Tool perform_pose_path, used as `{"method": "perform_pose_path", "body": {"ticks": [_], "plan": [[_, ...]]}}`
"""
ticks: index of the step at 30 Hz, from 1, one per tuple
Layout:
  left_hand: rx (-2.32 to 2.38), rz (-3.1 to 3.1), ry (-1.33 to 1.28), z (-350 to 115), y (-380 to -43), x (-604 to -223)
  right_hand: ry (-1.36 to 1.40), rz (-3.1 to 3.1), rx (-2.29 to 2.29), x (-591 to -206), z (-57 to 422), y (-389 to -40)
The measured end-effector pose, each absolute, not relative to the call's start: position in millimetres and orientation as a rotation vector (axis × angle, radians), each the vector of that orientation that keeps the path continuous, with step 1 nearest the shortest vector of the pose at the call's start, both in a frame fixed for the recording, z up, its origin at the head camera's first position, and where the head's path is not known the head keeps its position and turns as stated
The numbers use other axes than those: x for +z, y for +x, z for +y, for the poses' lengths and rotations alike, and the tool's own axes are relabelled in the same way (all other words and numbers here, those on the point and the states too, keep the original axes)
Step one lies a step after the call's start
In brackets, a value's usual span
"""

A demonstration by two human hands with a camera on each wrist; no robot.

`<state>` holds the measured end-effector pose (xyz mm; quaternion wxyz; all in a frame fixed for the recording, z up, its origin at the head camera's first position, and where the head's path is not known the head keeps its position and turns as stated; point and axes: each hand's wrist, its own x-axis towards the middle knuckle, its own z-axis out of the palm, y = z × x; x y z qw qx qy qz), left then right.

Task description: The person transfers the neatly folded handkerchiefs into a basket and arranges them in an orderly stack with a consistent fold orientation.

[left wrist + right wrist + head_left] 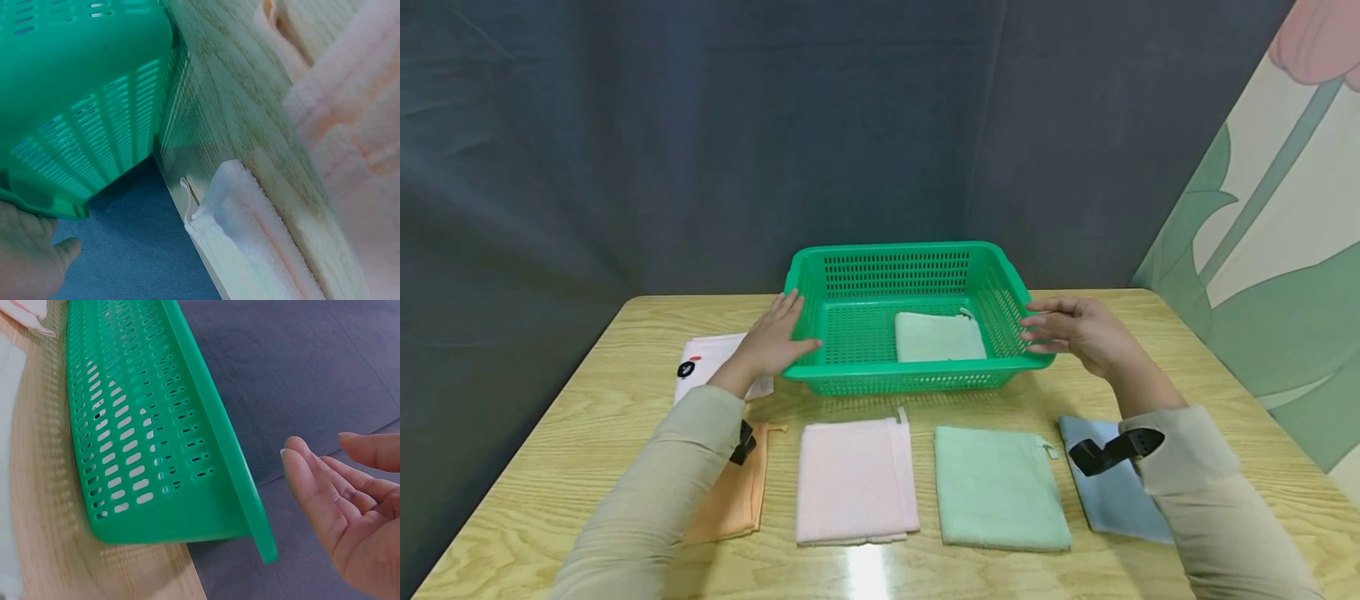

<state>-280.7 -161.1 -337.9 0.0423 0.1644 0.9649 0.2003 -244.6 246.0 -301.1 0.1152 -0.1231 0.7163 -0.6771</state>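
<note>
A green plastic basket stands at the back of the table, with a folded pale green towel lying inside at its right. My left hand is at the basket's left rim, fingers extended and thumb spread over the near left corner. In the left wrist view that hand shows below the rim edge. On the other side, my right hand is beside the right rim, its fingers loosely bent and thumb apart. The right wrist view has this hand beyond the rim, a gap between them, holding nothing.
In front of the basket lie folded towels: orange, pink, green and blue. A whitish-pink towel with a black motif lies left of the basket. A dark curtain hangs behind the table.
</note>
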Motion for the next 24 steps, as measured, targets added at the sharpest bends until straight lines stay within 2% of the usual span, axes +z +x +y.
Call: {"method": "perform_pose_path", "body": {"ticks": [24], "plan": [[0.614,2.954,0.494,-161,-282,-340,-0.435,2.054,-1.999,-322,276,-226]]}}
